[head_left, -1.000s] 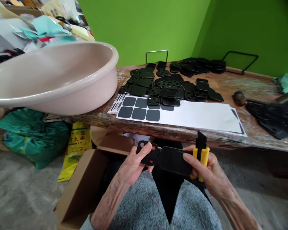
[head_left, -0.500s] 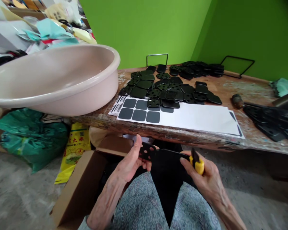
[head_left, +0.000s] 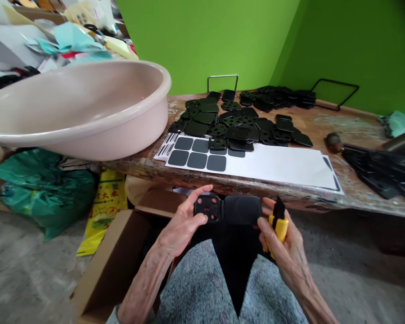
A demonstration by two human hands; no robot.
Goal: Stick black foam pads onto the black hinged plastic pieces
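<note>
Level above my lap is a black hinged bracket (head_left: 242, 210), with a holed plate on its left and a smooth flat one on its right. My left hand (head_left: 185, 220) grips the holed end, thumb on the near edge. The right end is pinched by my right hand (head_left: 281, 236), which also holds a yellow utility knife (head_left: 280, 227) in its palm, its dark blade end pointing up. Beyond my hands, a white sheet (head_left: 276, 163) with dark grey rounded-square stickers (head_left: 196, 160) lies along the bench's front edge.
Many similar black brackets (head_left: 236, 121) are heaped on the wooden bench (head_left: 340, 130). A hammer (head_left: 334, 141) and more black parts (head_left: 384, 175) lie right. A large pink basin (head_left: 131, 117) overhangs the bench at left. An open cardboard box (head_left: 104, 265) stands beside my legs.
The bracket has been raised and turned so its flat face shows. My left thumb has come down onto the holed plate. The knife remains in my right hand.
</note>
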